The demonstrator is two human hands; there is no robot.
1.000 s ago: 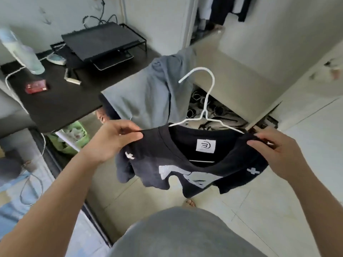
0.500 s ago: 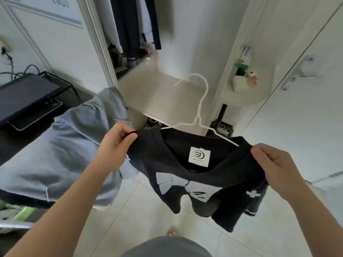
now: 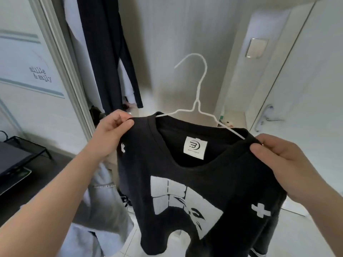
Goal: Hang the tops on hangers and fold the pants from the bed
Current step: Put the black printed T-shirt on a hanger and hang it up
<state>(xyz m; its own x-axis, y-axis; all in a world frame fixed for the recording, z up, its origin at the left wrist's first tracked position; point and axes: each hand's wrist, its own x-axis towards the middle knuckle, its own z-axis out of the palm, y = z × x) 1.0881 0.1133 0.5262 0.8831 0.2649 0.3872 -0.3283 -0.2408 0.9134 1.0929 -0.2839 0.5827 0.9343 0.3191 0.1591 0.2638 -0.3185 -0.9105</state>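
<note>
Top [image 3: 194, 184]: black, held up in the air, stretched between both grips, neck opening facing the camera.

Left grip [image 3: 113, 128]: pinching one shoulder of the top, thumb on the fabric, fingers curled behind it.

Right grip [image 3: 283, 164]: pinching the other shoulder, thumb on top, fingers wrapped under the cloth.

Hanger [image 3: 197, 101]: white wire, sitting inside the neck hole. Its arms run under the fabric out toward each grip. The hook stands above and between the grips, caught on nothing.

Label [image 3: 195, 147]: white, inside the back collar, about midway between the grips and a bit lower.

A white print covers the chest below the grips, and there is a white cross on the sleeve under the right grip.

Grey garment [image 3: 104, 210]: hangs below the left forearm, just beside the top. Can't tell what carries it.

Dark clothes [image 3: 105, 52]: hanging above the left grip, well behind it.

Desk [image 3: 42, 175]: dark, down and to the left of the left grip, with a black wire rack [image 3: 26, 145] on it.

Door handle [image 3: 267, 115]: beyond the right grip, up and behind it.
</note>
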